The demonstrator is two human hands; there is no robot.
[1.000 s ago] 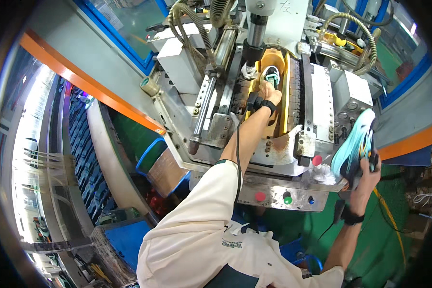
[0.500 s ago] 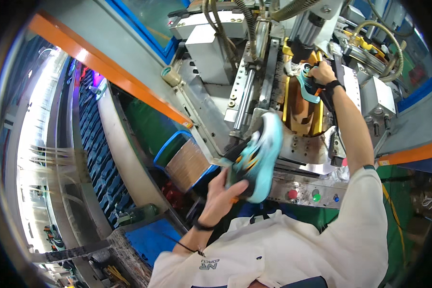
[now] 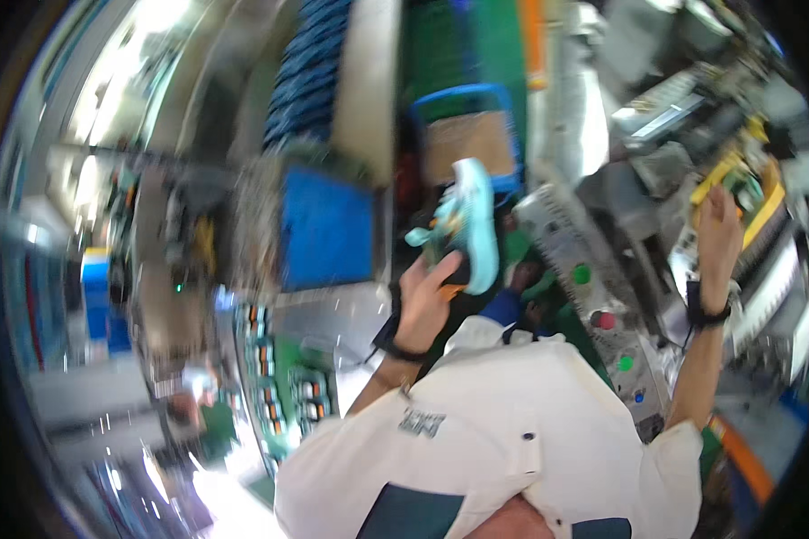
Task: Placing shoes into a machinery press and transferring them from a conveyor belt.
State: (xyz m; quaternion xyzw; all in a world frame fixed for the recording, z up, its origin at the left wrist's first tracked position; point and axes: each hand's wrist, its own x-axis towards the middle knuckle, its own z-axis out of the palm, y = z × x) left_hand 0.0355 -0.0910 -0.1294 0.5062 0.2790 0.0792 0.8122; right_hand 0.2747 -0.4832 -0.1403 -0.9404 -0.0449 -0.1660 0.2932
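The picture is smeared by motion. My left hand (image 3: 425,301) grips a light-blue sports shoe (image 3: 469,225) by its lower end and holds it up in front of my chest, away from the machine. My right hand (image 3: 719,225) is stretched out to the right and rests against the yellow shoe holder (image 3: 764,202) of a grey machine (image 3: 656,117). A small teal piece (image 3: 744,184) sits on that holder by my fingertips. The blur hides whether those fingers grip anything. Both wrists carry dark bands.
A control panel (image 3: 593,287) with green and red round buttons lies between my arms. A blue bin holding brown cardboard (image 3: 467,135) stands beyond the shoe, a blue crate (image 3: 328,225) sits to its left, and a row of blue items (image 3: 310,76) runs at the top.
The view has swung round and blurred. My left hand has carried the blue shoe further from the machine. My right hand stays at the yellow holder.
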